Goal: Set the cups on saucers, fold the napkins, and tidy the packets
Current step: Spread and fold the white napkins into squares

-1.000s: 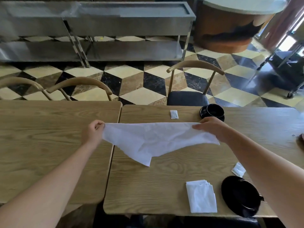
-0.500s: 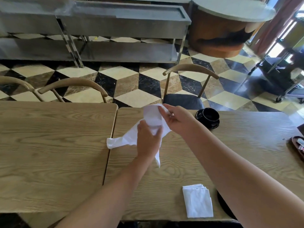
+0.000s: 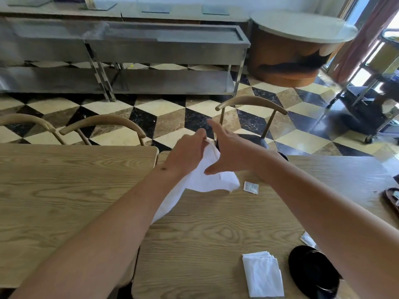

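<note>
A white cloth napkin (image 3: 207, 180) hangs in the air above the wooden table (image 3: 216, 234). My left hand (image 3: 185, 153) pinches its top edge. My right hand (image 3: 228, 152) is beside it with fingers spread, thumb touching the cloth. A folded white napkin (image 3: 262, 275) lies near the front edge, next to a black saucer (image 3: 313, 272). One small packet (image 3: 250, 187) lies at mid table, another packet (image 3: 308, 239) peeks out by my right forearm. A black cup (image 3: 284, 156) at the far edge is mostly hidden behind my right arm.
A second wooden table (image 3: 54, 190) abuts on the left. Wooden chairs (image 3: 252, 104) stand at the far side. A brown dish (image 3: 391, 197) sits at the right edge. Steel counters (image 3: 164, 50) and a cart (image 3: 371, 100) stand on the checkered floor.
The spread napkin was gathered: my hands came together at its top. My right hand has now spread its fingers, and the cloth hangs lower from my left hand.
</note>
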The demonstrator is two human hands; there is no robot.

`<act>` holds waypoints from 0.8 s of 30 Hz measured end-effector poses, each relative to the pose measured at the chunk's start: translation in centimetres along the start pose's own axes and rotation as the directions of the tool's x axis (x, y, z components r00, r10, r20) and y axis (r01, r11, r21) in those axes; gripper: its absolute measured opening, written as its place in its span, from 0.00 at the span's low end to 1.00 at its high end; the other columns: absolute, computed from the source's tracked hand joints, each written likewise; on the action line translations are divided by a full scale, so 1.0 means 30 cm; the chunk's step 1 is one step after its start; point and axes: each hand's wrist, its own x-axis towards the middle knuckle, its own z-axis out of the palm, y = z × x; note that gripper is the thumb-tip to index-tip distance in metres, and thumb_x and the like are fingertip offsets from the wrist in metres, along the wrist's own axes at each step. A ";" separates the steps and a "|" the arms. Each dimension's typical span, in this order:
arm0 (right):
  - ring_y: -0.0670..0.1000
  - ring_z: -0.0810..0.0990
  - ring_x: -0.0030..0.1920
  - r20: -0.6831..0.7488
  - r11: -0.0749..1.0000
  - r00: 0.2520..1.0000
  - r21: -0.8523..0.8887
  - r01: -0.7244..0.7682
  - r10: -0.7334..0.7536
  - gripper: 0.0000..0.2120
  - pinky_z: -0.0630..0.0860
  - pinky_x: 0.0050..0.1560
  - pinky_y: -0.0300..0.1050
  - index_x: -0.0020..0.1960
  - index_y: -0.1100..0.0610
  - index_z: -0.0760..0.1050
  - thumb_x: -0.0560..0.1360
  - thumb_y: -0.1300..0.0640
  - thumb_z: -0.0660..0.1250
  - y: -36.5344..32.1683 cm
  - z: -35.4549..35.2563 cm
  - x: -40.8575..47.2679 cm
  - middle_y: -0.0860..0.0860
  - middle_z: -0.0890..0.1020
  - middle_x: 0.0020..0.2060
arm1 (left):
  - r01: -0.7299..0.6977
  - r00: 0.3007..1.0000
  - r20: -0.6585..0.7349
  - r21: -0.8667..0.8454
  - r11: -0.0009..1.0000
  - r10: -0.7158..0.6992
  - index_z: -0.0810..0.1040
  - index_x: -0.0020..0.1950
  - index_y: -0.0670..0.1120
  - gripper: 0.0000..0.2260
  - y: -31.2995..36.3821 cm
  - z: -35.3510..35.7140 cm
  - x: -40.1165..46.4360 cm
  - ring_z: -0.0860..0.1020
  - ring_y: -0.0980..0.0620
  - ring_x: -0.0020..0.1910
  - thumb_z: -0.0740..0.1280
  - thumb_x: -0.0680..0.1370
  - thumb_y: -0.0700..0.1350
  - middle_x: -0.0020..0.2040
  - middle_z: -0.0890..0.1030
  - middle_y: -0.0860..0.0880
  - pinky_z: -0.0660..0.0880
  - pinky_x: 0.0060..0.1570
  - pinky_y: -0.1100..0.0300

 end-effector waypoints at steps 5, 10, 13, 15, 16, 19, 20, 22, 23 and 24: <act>0.55 0.78 0.38 -0.071 0.967 0.997 -0.252 -0.035 0.017 0.12 0.70 0.30 0.46 0.58 0.56 0.72 0.74 0.62 0.63 -0.037 -0.003 0.029 0.53 0.82 0.44 | -0.089 0.985 0.136 -0.133 0.987 0.107 0.77 0.49 0.44 0.09 0.018 -0.026 0.035 0.78 0.50 0.35 0.68 0.80 0.50 0.38 0.80 0.48 0.73 0.36 0.55; 0.53 0.77 0.45 0.023 0.993 0.999 -0.110 -0.043 0.046 0.14 0.68 0.42 0.44 0.54 0.60 0.82 0.82 0.60 0.58 0.016 -0.002 0.028 0.55 0.83 0.47 | 0.228 0.923 0.361 -0.242 0.943 -0.131 0.75 0.55 0.49 0.24 -0.090 0.073 -0.121 0.73 0.59 0.34 0.75 0.69 0.63 0.40 0.78 0.54 0.70 0.34 0.64; 0.54 0.77 0.47 -0.041 0.998 0.997 -0.023 -0.059 0.058 0.15 0.67 0.45 0.44 0.55 0.60 0.83 0.83 0.59 0.58 0.072 -0.006 0.008 0.53 0.81 0.46 | 0.317 0.882 0.412 -0.155 0.936 -0.230 0.77 0.49 0.42 0.11 -0.198 0.182 -0.278 0.76 0.51 0.38 0.73 0.73 0.48 0.41 0.79 0.49 0.72 0.40 0.53; 0.56 0.79 0.47 -0.010 0.989 0.998 -0.139 -0.058 0.058 0.15 0.69 0.44 0.47 0.51 0.58 0.83 0.82 0.58 0.58 0.130 -0.020 -0.007 0.54 0.82 0.44 | 0.422 0.815 0.481 -0.112 0.900 -0.323 0.78 0.44 0.44 0.07 -0.282 0.189 -0.337 0.77 0.51 0.37 0.72 0.73 0.46 0.39 0.79 0.50 0.71 0.37 0.54; 0.55 0.80 0.46 0.024 0.979 0.998 -0.195 -0.060 0.066 0.14 0.72 0.45 0.48 0.49 0.56 0.84 0.81 0.56 0.59 0.164 -0.033 -0.017 0.53 0.83 0.43 | 0.447 0.781 0.511 -0.052 0.893 -0.360 0.79 0.43 0.47 0.05 -0.319 0.168 -0.352 0.78 0.50 0.39 0.72 0.73 0.46 0.39 0.81 0.51 0.71 0.37 0.55; 0.47 0.77 0.37 0.130 0.967 0.987 -0.249 -0.059 0.094 0.10 0.74 0.39 0.46 0.38 0.46 0.81 0.76 0.44 0.69 0.266 -0.069 -0.037 0.47 0.82 0.37 | 0.483 0.743 0.489 0.082 0.872 -0.457 0.74 0.35 0.48 0.11 -0.438 0.087 -0.351 0.76 0.48 0.35 0.71 0.75 0.46 0.34 0.77 0.51 0.65 0.34 0.57; 0.46 0.76 0.35 0.166 0.963 0.980 -0.263 -0.061 0.107 0.11 0.71 0.36 0.43 0.35 0.44 0.79 0.74 0.42 0.71 0.288 -0.072 -0.039 0.45 0.80 0.34 | 0.492 0.747 0.468 0.091 0.866 -0.473 0.73 0.34 0.47 0.13 -0.466 0.055 -0.334 0.75 0.48 0.33 0.70 0.77 0.47 0.33 0.76 0.50 0.64 0.35 0.56; 0.46 0.75 0.34 0.226 0.936 0.961 -0.344 -0.073 0.157 0.12 0.68 0.33 0.42 0.33 0.44 0.76 0.72 0.42 0.73 0.318 -0.053 -0.035 0.44 0.79 0.31 | 0.483 0.774 0.429 0.075 0.872 -0.465 0.76 0.37 0.42 0.15 -0.503 -0.004 -0.276 0.73 0.47 0.33 0.67 0.81 0.48 0.32 0.76 0.48 0.66 0.36 0.56; 0.46 0.75 0.34 0.239 0.914 0.954 -0.398 -0.075 0.183 0.12 0.69 0.33 0.43 0.34 0.44 0.76 0.73 0.43 0.72 0.328 -0.038 -0.031 0.44 0.78 0.32 | 0.470 0.787 0.412 0.086 0.879 -0.460 0.77 0.39 0.39 0.17 -0.512 -0.030 -0.238 0.73 0.47 0.33 0.65 0.83 0.49 0.32 0.77 0.46 0.67 0.36 0.55; 0.47 0.76 0.35 0.234 0.895 0.952 -0.439 -0.077 0.197 0.10 0.72 0.34 0.45 0.35 0.46 0.77 0.74 0.45 0.71 0.337 -0.023 -0.023 0.45 0.79 0.33 | 0.453 0.797 0.391 0.116 0.884 -0.460 0.77 0.40 0.39 0.19 -0.512 -0.057 -0.198 0.74 0.46 0.33 0.62 0.84 0.51 0.34 0.78 0.44 0.67 0.37 0.54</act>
